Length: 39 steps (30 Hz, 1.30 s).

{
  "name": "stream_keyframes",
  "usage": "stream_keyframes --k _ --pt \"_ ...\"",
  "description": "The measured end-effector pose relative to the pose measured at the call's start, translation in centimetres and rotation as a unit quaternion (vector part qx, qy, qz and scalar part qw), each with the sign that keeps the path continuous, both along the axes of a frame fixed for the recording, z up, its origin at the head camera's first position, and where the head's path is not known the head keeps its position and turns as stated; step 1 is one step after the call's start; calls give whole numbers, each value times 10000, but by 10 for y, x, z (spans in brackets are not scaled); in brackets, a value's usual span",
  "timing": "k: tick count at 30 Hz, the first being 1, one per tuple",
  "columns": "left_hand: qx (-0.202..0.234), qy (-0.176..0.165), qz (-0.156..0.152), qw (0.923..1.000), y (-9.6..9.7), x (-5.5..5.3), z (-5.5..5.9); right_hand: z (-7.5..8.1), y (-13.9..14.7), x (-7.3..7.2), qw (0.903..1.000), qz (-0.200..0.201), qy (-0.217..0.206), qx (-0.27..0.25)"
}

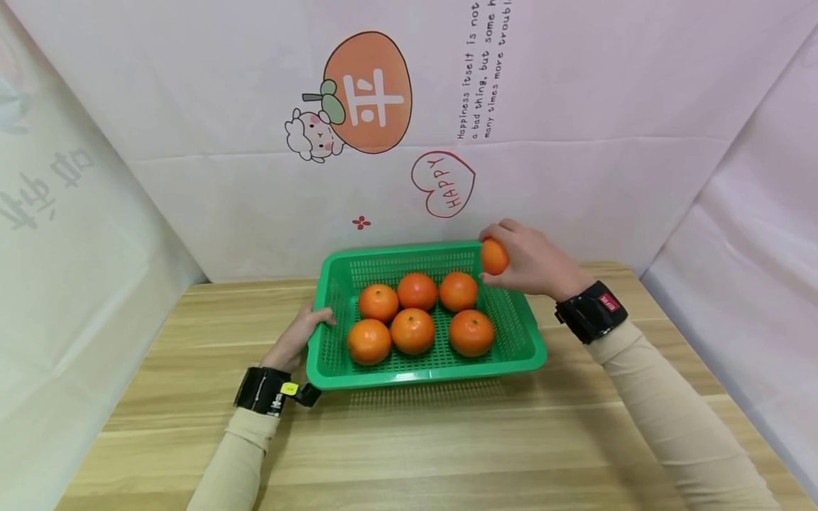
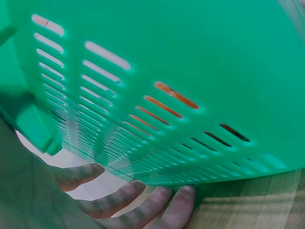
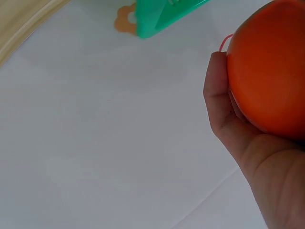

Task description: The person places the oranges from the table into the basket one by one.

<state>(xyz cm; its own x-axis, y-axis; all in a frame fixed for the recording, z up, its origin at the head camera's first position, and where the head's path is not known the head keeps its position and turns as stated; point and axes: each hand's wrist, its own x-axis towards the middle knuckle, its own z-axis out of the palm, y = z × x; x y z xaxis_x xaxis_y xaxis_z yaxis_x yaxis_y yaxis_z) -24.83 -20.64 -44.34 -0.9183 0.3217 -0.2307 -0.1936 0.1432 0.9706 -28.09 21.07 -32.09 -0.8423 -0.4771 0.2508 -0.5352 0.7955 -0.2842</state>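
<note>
A green plastic basket (image 1: 422,375) with slotted walls stands in the middle, holding several oranges (image 1: 412,331) in two loose rows. At its left end my left hand (image 1: 300,335) grips the rim, thumb hooked over the edge. The left wrist view shows the fingers of that hand (image 2: 128,200) against the basket's slotted outer side (image 2: 228,57). My right hand (image 1: 533,259) holds another orange (image 1: 495,256) above the back right corner of the basket. In the right wrist view this orange (image 3: 271,69) fills the grasp, and part of the hand (image 3: 267,157) is cut off.
Under the basket lies a wooden tabletop (image 1: 409,454). A white printed cloth (image 1: 255,199) rises behind the table, with more white cloth at both sides. Black straps with small cameras sit on both wrists, the left strap (image 1: 262,390) beside the basket's front left corner.
</note>
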Motion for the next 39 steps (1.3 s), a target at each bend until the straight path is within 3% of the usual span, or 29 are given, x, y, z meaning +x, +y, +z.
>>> stream_keyframes --k 12,18,30,39 --pt "-149 0 37 9999 0 0 0 -5 -22 -2 9992 391 18 -51" --pt "-115 -41 71 9999 0 0 0 -8 -37 -4 9967 764 7 290" --pt "-44 41 -69 10000 -1 0 1 -20 -66 -5 9842 1534 -713 520" --pt "48 -28 -25 10000 -2 1 1 -37 -86 -10 9750 1574 -1074 1142"
